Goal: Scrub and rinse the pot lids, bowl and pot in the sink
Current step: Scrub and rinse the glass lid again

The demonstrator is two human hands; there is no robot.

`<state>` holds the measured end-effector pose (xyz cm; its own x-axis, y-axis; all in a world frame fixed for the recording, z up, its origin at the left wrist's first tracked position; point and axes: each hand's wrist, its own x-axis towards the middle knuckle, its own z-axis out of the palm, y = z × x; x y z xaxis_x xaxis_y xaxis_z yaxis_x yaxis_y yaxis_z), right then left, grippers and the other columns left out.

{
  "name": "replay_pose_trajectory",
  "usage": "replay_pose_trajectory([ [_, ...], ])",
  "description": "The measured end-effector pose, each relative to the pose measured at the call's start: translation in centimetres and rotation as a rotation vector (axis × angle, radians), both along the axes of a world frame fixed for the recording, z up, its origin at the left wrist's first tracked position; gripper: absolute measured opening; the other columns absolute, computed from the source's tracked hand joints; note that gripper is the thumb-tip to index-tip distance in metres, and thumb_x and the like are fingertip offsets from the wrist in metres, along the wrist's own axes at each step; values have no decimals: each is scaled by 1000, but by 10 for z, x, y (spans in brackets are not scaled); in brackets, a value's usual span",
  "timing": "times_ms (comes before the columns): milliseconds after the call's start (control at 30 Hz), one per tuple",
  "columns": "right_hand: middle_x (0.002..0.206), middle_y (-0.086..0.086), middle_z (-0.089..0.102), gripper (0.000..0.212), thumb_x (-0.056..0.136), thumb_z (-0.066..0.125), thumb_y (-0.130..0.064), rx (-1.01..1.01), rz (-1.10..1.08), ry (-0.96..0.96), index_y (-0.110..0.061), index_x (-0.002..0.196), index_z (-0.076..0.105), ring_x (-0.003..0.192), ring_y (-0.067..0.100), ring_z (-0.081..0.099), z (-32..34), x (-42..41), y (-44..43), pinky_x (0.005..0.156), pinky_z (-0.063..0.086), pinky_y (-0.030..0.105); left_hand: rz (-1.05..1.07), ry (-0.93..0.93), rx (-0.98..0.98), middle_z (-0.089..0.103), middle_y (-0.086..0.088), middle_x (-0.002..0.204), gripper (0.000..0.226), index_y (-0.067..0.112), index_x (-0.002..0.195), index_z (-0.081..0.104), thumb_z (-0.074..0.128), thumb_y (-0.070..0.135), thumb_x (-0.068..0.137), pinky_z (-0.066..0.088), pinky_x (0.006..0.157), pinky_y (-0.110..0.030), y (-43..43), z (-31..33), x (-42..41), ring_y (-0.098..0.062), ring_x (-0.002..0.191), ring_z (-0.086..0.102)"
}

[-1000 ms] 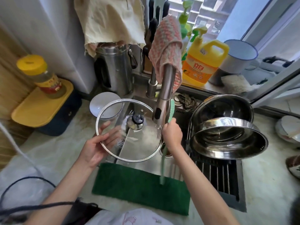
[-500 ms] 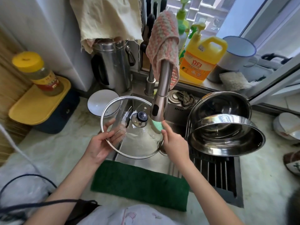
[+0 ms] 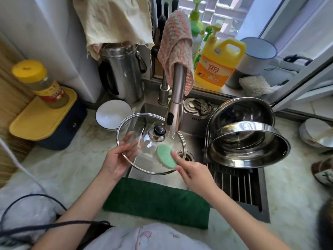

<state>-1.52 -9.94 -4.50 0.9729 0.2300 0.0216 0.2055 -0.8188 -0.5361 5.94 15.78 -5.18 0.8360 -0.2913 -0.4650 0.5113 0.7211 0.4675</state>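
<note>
The left hand (image 3: pixel 117 159) grips the glass lid (image 3: pixel 146 160) by its left rim, fingers beneath, over the sink (image 3: pixel 192 138). The right hand (image 3: pixel 194 170), half a second ago up by the faucet (image 3: pixel 175 114), now holds the green scrubber (image 3: pixel 164 156) flat on the lid's near right part. Water runs onto the lid. On the right, a steel pot (image 3: pixel 248 147) lies tilted on the rack (image 3: pixel 234 183). A white bowl (image 3: pixel 113 114) stands on the bench (image 3: pixel 72 165), far left.
</note>
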Motion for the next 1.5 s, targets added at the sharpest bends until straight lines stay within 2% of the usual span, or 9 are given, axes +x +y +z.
replay_pose_trajectory([
  [200, 110, -7, 62, 54, 94, 53, -43, 266, -526, 365, -21, 142, 42, 96, 12, 62, 4, 26, -17, 77, 47, 27, -52, -33, -25, 70, -17, 106, 75, 9, 97, 76, 93, 8, 24, 50, 86, -29, -5, 6, -7, -23, 92, 71],
  [333, 61, -7, 45, 52, 67, 71, -58, 762, -650, 506, -12, 86, 56, 41, -2, 39, 20, 22, -12, 42, 31, 14, -41, -49, -107, 69, -17, 110, 73, 4, 99, 75, 93, 5, 28, 51, 86, -31, -1, 2, -8, -25, 98, 69],
  [400, 56, -7, 35, 75, 46, 79, -67, 1021, -680, 565, -11, 89, 56, 40, 3, 28, 21, 22, -17, 36, 22, 15, -80, -49, -202, 66, -17, 118, 66, 3, 109, 71, 90, 2, 45, 46, 94, -31, 3, 0, -8, -25, 107, 66],
  [567, 72, -9, 57, 70, 58, 81, -61, 1215, -572, 507, -13, 107, 68, 53, 4, 36, 25, 18, -18, 41, 22, 15, -163, -83, -279, 30, -18, 150, 49, 3, 145, 29, 14, 1, 99, 12, 119, -32, 10, -17, -10, -26, 142, 27],
  [733, 90, 9, 53, 71, 53, 84, -60, 1276, -584, 463, -13, 104, 72, 63, 10, 40, 28, 10, -16, 53, 30, 23, -172, 60, -193, 67, -13, 119, 68, 7, 111, 70, 89, -6, 47, 53, 86, -31, -2, -9, -25, -22, 104, 67],
  [833, 96, 9, 68, 72, 64, 82, -47, 1321, -540, 456, -2, 116, 61, 63, 11, 46, 36, 5, -18, 55, 36, 23, -221, 166, -133, 73, -9, 105, 68, 2, 96, 75, 94, -3, 31, 57, 73, -31, -12, -11, -30, -17, 87, 72],
  [1133, 90, 17, 72, 5, 90, 57, -3, 996, -485, 219, -5, 95, 57, 53, -5, 55, 99, -2, -20, 55, 40, 10, -531, 209, 260, 48, -13, 133, 40, 15, 124, 53, 61, 17, 85, 47, 91, -42, -59, -5, -17, -25, 121, 47],
  [1333, 78, 17, 68, 31, 63, 77, -43, 795, -342, 26, -22, 82, 68, 60, 17, 64, 123, -19, -19, 55, 54, 31, -766, -37, 103, 54, -14, 135, 62, 27, 138, 46, 63, 42, 80, 44, 98, -56, -70, 38, -4, -35, 124, 52],
  [1500, 67, -4, 63, 15, 74, 74, -18, 479, -148, -65, -8, 83, 65, 57, 17, 57, 109, -31, -31, 47, 46, 38, -859, 29, 7, 46, -23, 140, 84, 28, 143, 39, 71, 57, 71, 37, 98, -67, -75, 53, 6, -43, 130, 41],
])
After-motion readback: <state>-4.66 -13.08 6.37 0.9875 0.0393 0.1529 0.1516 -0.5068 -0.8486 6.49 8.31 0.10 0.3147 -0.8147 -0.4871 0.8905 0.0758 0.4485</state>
